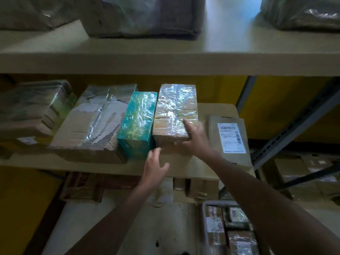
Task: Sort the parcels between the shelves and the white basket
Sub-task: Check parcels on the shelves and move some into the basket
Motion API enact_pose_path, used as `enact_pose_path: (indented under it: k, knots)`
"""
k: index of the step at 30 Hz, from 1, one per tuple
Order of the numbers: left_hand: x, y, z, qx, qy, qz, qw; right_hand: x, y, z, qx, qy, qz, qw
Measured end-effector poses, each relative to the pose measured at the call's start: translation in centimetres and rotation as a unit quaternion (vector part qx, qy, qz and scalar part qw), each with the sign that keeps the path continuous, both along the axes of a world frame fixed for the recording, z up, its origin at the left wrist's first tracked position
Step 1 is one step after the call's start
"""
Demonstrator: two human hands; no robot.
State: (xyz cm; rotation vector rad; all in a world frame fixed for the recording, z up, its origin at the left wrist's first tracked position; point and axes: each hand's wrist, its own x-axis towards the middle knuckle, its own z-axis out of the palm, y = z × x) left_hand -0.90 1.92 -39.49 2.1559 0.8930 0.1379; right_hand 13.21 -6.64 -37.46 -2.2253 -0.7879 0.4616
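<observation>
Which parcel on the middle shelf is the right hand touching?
The right hand rests on the brown plastic-wrapped box, just right of the teal box.

The white basket (203, 208) is cut off by the bottom edge; only its far left corner shows. The parcels on the top shelf (165, 61) are cut off by the upper edge and blurred. The print on the flat parcel's label (231, 138) is too small to read, and the right hand (195, 138) hides the near right corner of the wrapped brown parcel (174, 111).
</observation>
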Motion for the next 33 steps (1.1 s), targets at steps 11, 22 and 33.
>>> enact_pose_path:
  k: [11, 22, 33]
  knots:
    - [-1.6, -0.2, 1.0, -0.112, -0.092, -0.026, 0.989, 3.4, -8.6, 6.6, 0.056, 0.261, 0.019, 0.964]
    - [1.2, -1.0, 5.5, -0.061, -0.220, -0.062, 0.972, 1.2, -12.3, 11.7, 0.173, 0.262, -0.127, 0.941]
    - [1.9, -1.7, 9.3, -0.165, -0.231, 0.018, 0.959, -1.3, -9.7, 13.1, 0.196, 0.248, -0.129, 0.940]
